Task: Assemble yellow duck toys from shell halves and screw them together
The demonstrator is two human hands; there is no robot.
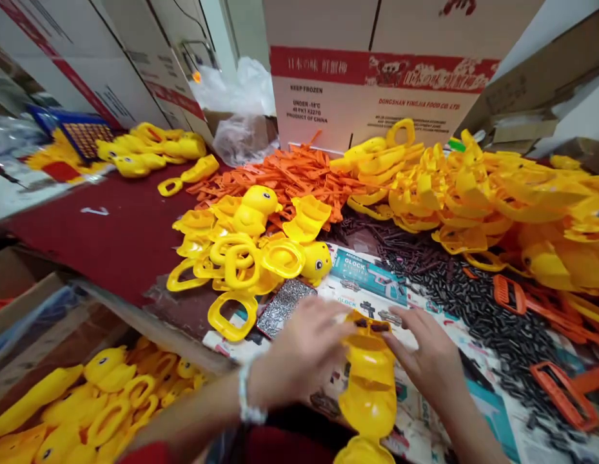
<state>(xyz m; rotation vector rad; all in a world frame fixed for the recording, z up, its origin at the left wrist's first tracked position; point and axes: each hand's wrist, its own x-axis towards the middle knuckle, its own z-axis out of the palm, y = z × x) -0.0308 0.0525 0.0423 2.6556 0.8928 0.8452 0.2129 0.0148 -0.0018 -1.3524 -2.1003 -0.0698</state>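
A yellow duck-shaped plastic shell half (369,374) lies hollow side up in front of me, its long body pointing toward my lap. Small dark pieces (371,324) sit in its far end. At that end's left side is my left hand (304,351), smeared by motion, its fingertips close to the rim; whether it grips anything is unclear. My right hand (427,354) holds the right edge of the shell's far end with thumb and fingers. Beyond my left hand, a small tray of silvery screws (284,306) rests beside yellow shells and rings (241,264).
Orange plastic parts (289,180) are heaped at the back middle, yellow shells (454,193) at the right. Small black pieces (492,328) spread across the printed sheet (367,274). A box of yellow duck pieces (106,393) stands lower left. A large carton (347,103) closes off the back.
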